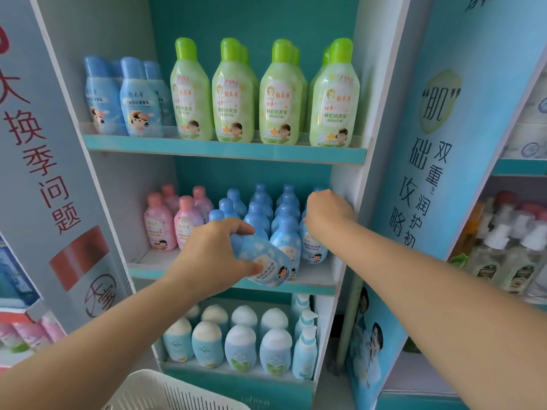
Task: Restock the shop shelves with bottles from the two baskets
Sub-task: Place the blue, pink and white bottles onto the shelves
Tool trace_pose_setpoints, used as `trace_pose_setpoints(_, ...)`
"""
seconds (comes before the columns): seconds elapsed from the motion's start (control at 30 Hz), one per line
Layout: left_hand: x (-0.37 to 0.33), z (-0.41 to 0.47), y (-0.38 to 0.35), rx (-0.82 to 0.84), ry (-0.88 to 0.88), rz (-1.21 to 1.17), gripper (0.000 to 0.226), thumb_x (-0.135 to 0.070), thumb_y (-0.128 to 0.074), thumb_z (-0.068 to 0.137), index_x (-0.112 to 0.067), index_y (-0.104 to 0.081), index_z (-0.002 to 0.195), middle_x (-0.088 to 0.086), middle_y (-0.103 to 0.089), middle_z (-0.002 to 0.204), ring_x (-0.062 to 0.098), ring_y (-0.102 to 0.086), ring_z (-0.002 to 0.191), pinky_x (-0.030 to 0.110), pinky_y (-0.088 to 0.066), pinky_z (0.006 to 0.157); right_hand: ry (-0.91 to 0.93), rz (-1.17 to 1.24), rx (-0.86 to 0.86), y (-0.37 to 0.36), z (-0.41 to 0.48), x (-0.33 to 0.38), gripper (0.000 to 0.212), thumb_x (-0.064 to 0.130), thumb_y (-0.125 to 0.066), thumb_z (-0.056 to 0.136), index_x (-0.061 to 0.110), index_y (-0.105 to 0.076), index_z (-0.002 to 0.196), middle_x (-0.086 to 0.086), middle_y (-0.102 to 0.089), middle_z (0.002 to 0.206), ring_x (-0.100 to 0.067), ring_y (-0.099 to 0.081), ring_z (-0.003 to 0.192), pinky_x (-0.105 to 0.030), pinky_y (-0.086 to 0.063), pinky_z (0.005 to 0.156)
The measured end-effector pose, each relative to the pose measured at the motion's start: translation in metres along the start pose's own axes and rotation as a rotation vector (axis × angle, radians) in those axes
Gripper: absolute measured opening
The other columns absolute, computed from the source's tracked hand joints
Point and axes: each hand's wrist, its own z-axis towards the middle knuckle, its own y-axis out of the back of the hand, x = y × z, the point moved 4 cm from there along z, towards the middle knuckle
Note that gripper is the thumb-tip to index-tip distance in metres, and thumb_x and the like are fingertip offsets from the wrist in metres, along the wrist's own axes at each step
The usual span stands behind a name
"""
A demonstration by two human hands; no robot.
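i see both arms reaching up into the middle shelf (310, 287) of the teal display unit. left hand (213, 255) is wrapped around a blue bottle (263, 261), thumb along the lower face, fingers over the top; the bottle is tilted, cap end hidden under the fingers, base toward me, held at the shelf's front edge just left of the blue bottle rows (275, 220). right hand (327, 214) is curled closed at the far right of those rows, next to the side wall; it sits over a bottle top, but i can't tell whether it actually grips one.

pink bottles (174, 223) stand left on the same shelf. green-cap bottles (236, 93) fill the top shelf with a few blue ones (133, 99) at left. pale blue bottles with white caps (239, 341) are on the lower shelf.

labels are chinese; i read "鲜奶洁发宝" on the green ones, brand script is too stylised to be sure of. left panel (38, 137) reads "换季问题" in red, right panel (438, 149) shows "肌" and "双重".

white perforated basket (165, 392) at bottom edge; its contents aren't visible.
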Motion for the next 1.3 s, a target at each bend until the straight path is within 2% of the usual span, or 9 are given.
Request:
trace_pose_setpoints(0.1, 0.004, -0.001, -0.002, 0.005, -0.005, -0.005, 0.055, -0.032, -0.084, 0.060, -0.031, -0.061, 0.110, -0.013, -0.061, 0.098, 0.011, -0.056, 0.088, 0.021, -0.043, 0.079, -0.061, 0.074, 0.039, -0.006, 0.006, -0.005, 0.048, 0.008, -0.050, 0.092, 0.007, -0.037, 0.139, -0.012, -0.046, 0.135, -0.028, -0.053, 0.117, -0.032, -0.043, 0.078)
trace_pose_setpoints(0.2, 0.008, -0.001, -0.004, 0.018, -0.006, 0.008, 0.055, -0.033, -0.085, 0.059, -0.031, -0.062, 0.109, -0.014, -0.061, 0.100, 0.010, -0.056, 0.090, 0.021, -0.043, 0.080, -0.035, 0.103, 0.032, -0.013, 0.007, -0.005, 0.033, 0.007, -0.044, 0.094, 0.001, -0.048, 0.126, -0.015, -0.056, 0.121, -0.031, -0.055, 0.111, -0.033, -0.038, 0.071)
trace_pose_setpoints(0.4, 0.015, -0.002, -0.008, 0.043, -0.010, 0.024, 0.055, -0.032, -0.085, 0.059, -0.030, -0.062, 0.110, -0.016, -0.061, 0.099, 0.009, -0.055, 0.089, 0.018, -0.042, 0.079, -0.088, 0.100, 0.064, -0.020, 0.007, -0.006, 0.038, 0.005, -0.047, 0.093, 0.001, -0.044, 0.131, -0.013, -0.053, 0.123, -0.029, -0.055, 0.112, -0.032, -0.039, 0.071)
trace_pose_setpoints(0.53, 0.020, -0.002, -0.009, 0.035, -0.012, 0.012, 0.053, -0.031, -0.085, 0.059, -0.032, -0.062, 0.107, -0.019, -0.060, 0.094, 0.005, -0.056, 0.086, 0.007, -0.038, 0.068, 0.067, 0.081, -0.021, -0.015, 0.000, -0.005, 0.024, 0.007, -0.040, 0.096, 0.000, -0.057, 0.112, -0.019, -0.059, 0.114, -0.034, -0.057, 0.106, -0.033, -0.038, 0.072)
trace_pose_setpoints(0.67, 0.022, -0.003, -0.010, 0.029, -0.012, -0.003, 0.052, -0.030, -0.085, 0.060, -0.032, -0.062, 0.107, -0.018, -0.062, 0.093, 0.003, -0.057, 0.082, 0.003, -0.035, 0.064, 0.083, 0.085, -0.031, -0.014, -0.008, -0.004, 0.025, 0.006, -0.038, 0.096, 0.002, -0.053, 0.114, -0.019, -0.057, 0.114, -0.036, -0.056, 0.105, -0.037, -0.040, 0.073)
trace_pose_setpoints(0.83, 0.018, -0.006, -0.007, 0.022, -0.021, -0.019, 0.050, -0.029, -0.084, 0.061, -0.032, -0.061, 0.105, -0.019, -0.060, 0.093, -0.004, -0.056, 0.079, 0.003, -0.036, 0.063, 0.035, 0.036, 0.054, -0.016, -0.022, -0.007, 0.047, 0.008, -0.046, 0.092, 0.015, -0.033, 0.138, -0.011, -0.047, 0.129, -0.029, -0.052, 0.114, -0.033, -0.037, 0.075)
trace_pose_setpoints(1.0, 0.008, -0.007, -0.005, 0.025, -0.026, -0.020, 0.053, -0.031, -0.084, 0.061, -0.032, -0.061, 0.108, -0.017, -0.061, 0.099, 0.006, -0.058, 0.088, 0.012, -0.043, 0.074, 0.133, 0.023, 0.027, -0.010, -0.044, -0.010, 0.079, 0.001, -0.055, 0.086, 0.021, -0.011, 0.148, -0.014, -0.037, 0.136, -0.032, -0.050, 0.113, -0.034, -0.036, 0.074)
trace_pose_setpoints(1.17, -0.014, -0.006, -0.005, 0.021, -0.065, 0.003, 0.048, -0.031, -0.083, 0.062, -0.037, -0.059, 0.103, -0.027, -0.056, 0.088, 0.006, -0.057, 0.084, 0.015, -0.043, 0.071, 0.331, 0.095, -0.077, -0.003, -0.070, -0.024, 0.082, 0.001, -0.052, 0.086, 0.026, -0.005, 0.148, -0.008, -0.020, 0.143, -0.029, -0.038, 0.117, -0.037, -0.047, 0.076)
trace_pose_setpoints(1.3, -0.034, 0.001, -0.009, 0.039, -0.081, 0.031, 0.045, -0.032, -0.082, 0.063, -0.037, -0.058, 0.101, -0.023, -0.056, 0.084, 0.010, -0.057, 0.082, 0.021, -0.046, 0.074, 0.417, 0.173, -0.151, -0.008, -0.082, -0.042, 0.079, 0.005, -0.053, 0.088, 0.026, -0.007, 0.147, 0.000, -0.016, 0.144, -0.023, -0.031, 0.127, -0.039, -0.050, 0.083)
